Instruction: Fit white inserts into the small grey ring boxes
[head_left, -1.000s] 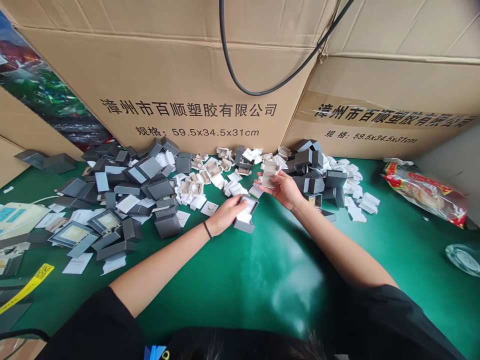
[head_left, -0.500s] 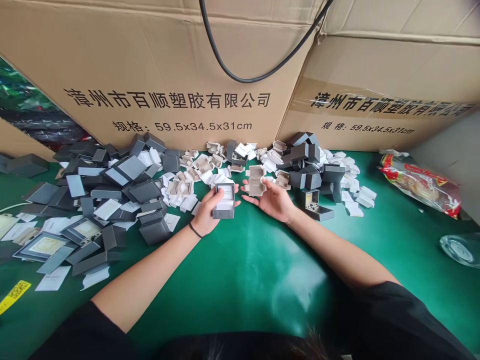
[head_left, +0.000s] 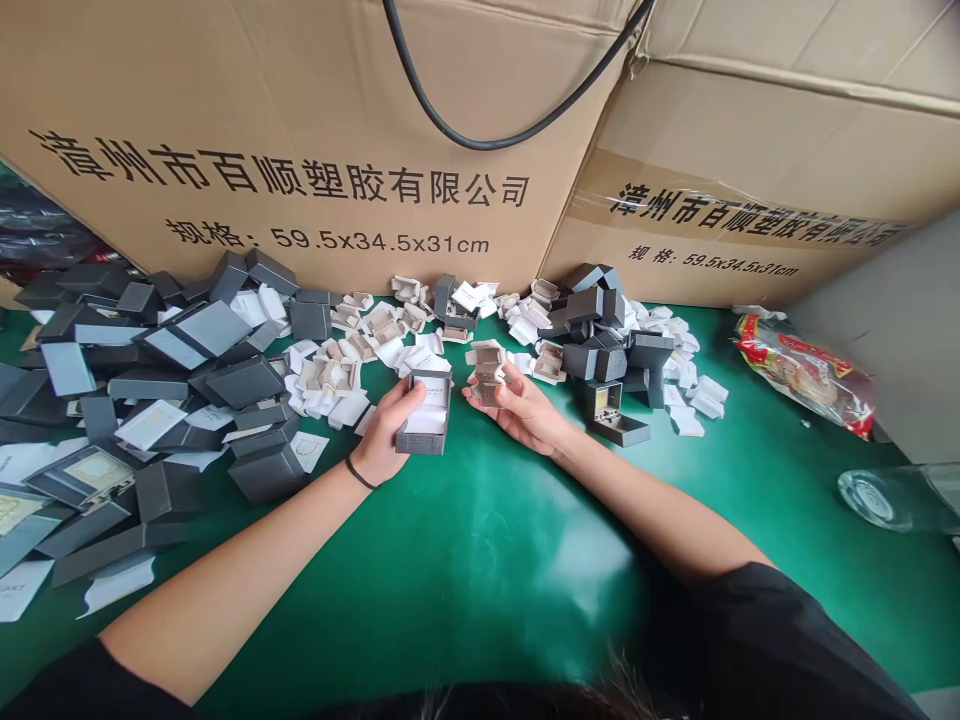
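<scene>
Left hand (head_left: 386, 430) grasping an open grey box (head_left: 425, 415), interior facing the wearer, presumably for visibility; right hand (head_left: 531, 412) pinching a folded card piece (head_left: 487, 362), toward the desk's (head_left: 480, 580) far edge.

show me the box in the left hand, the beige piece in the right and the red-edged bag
Grey box (head_left: 422, 442), head view, front wall
Beige piece (head_left: 487, 370), head view, middle of its face
Red-edged bag (head_left: 804, 374), head view, clear middle
</scene>
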